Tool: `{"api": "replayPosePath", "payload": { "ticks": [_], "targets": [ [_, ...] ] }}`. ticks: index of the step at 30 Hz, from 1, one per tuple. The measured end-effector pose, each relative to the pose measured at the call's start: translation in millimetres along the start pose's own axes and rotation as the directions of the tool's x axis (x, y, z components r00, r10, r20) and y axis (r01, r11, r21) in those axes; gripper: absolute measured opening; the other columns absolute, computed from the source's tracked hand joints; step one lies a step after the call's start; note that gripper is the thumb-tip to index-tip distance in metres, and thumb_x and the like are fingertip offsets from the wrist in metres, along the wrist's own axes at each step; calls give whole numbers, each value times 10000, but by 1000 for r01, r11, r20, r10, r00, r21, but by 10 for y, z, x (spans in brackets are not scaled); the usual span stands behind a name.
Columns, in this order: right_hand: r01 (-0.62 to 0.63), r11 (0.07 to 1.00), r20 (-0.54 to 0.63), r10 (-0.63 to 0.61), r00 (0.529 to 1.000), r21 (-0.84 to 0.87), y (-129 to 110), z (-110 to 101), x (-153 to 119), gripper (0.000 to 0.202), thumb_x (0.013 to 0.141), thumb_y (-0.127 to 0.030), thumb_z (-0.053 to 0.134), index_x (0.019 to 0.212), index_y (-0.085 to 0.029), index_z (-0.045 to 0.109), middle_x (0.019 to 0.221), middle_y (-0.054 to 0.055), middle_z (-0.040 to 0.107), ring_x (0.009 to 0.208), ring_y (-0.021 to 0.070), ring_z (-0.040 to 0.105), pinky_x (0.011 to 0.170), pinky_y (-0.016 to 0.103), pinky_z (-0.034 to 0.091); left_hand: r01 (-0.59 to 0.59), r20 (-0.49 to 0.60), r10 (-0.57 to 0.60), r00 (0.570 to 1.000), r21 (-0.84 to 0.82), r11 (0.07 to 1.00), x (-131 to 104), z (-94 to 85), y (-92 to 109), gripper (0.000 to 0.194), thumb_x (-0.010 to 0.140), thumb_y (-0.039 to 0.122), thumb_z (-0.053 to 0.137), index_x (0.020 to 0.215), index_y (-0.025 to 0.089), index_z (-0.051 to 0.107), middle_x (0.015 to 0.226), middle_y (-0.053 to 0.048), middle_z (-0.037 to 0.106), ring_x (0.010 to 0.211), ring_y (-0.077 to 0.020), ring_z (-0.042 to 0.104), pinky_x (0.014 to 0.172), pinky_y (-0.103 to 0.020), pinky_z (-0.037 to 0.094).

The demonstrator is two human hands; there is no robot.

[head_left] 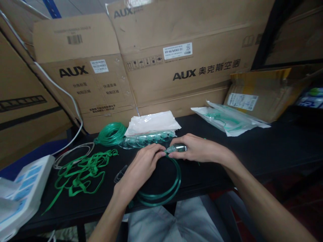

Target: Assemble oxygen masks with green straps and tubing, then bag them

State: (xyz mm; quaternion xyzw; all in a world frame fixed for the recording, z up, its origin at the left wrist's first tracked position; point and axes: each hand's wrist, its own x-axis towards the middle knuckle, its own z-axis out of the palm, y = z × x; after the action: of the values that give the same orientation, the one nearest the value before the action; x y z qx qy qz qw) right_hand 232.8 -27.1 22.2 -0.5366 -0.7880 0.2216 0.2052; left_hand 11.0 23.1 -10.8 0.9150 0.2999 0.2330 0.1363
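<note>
In the head view, look in front of the stack of white bags [152, 123], slightly to its right, for the clear cup [180, 147]. Held there between thumb and curled fingers of the right hand [198, 148], with almost no gap left. Turned with long axis sideways, parallel to the stack, narrow tip toward the left hand [143, 161]. Nearest to this tip: left thumb and fingers, pinched together, seemingly on the end of the green tube [179, 177]. Joined or separate at the tip: cannot tell, because of covering fingers. Farther in front of the stack, below both hands: loops of the same tube.
</note>
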Motion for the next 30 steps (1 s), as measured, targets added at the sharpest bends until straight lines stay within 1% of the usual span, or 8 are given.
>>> {"api": "replayPosePath", "payload": {
  "ticks": [3,6,11,15,19,23,27,30],
  "targets": [
    [-1,998,25,0,1000,55,13,20,2,498,889,-615,593,1065,-169,723,657,11,665,583,160,604,532,237,398,-6,-11,6,1000,-4,1000,1,-11,9,186,1025,253,497,1114,224,658,1143,-23,716,1099,-204,655,980,-316,461],
    [-8,992,25,5,1000,122,46,75,23,492,895,-603,597,1070,-158,713,636,8,661,589,172,631,555,246,432,-3,-26,3,1000,-5,1000,-3,-16,1,190,1024,264,501,1086,222,676,1114,-22,725,1078,-203,659,966,-310,465],
    [-34,941,71,11,997,336,100,185,70,535,882,-659,582,976,-144,695,818,34,689,595,141,611,591,266,466,-12,-56,13,998,19,1000,-34,1,-24,198,1019,296,519,1090,215,686,1109,-27,726,1055,-203,665,978,-306,466],
    [-129,904,100,97,990,408,76,179,58,617,838,-723,588,920,-119,681,848,60,691,565,114,555,578,267,440,-8,-108,8,994,3,1000,-44,37,-18,211,1025,320,512,1118,208,665,1136,-28,704,1116,-200,638,1019,-318,445],
    [-170,915,101,143,985,365,3,106,0,592,870,-705,560,887,-121,659,730,29,638,575,120,530,550,254,382,-45,-141,41,989,-26,999,-30,93,-32,229,1032,311,495,1112,179,663,1121,-46,687,1108,-191,628,1009,-301,453],
    [-103,955,95,80,992,277,-27,80,-31,517,929,-635,534,847,-138,652,653,-7,585,586,125,529,565,254,383,-65,-135,65,989,9,998,-36,127,-67,236,1034,282,484,1082,155,677,1092,-66,682,1080,-200,631,981,-302,465],
    [-54,987,93,40,995,154,7,120,-32,490,957,-605,506,881,-143,650,689,1,608,604,141,554,578,259,429,-80,-104,86,991,62,995,-59,128,-91,225,1026,222,489,1066,166,703,1085,-61,693,1055,-204,633,949,-304,470],
    [39,999,28,-38,999,-18,58,175,-42,445,982,-560,490,1004,-157,677,817,42,703,714,199,658,666,297,505,-77,-85,85,993,90,993,-71,132,-101,220,1013,177,494,1067,175,707,1086,-52,701,1042,-206,632,928,-303,473]
  ]
}}
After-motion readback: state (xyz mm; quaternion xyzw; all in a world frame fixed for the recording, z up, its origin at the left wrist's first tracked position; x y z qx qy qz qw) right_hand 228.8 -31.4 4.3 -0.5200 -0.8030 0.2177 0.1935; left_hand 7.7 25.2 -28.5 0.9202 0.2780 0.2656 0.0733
